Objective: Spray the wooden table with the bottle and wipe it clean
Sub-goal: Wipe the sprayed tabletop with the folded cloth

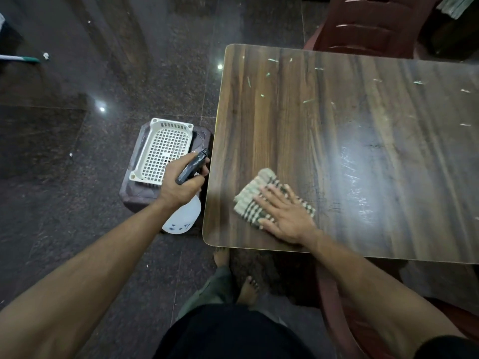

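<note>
cloth flat on the table, bottle held off its edge

the wooden table fills the right of the room, its top streaked with a glossy patch towards the middle and dotted with small pale scraps further back. near its front left corner lies a folded checked cloth, and the right hand presses on it with fingers straight and spread. just left of the table edge, the left hand grips the neck of a white spray bottle, black nozzle pointing up and away; a finger seems to sit by the trigger, though that's hard to make out. behind the bottle a white mesh basket sits on a dark stool. a dark red chair stands at the far side.
</note>
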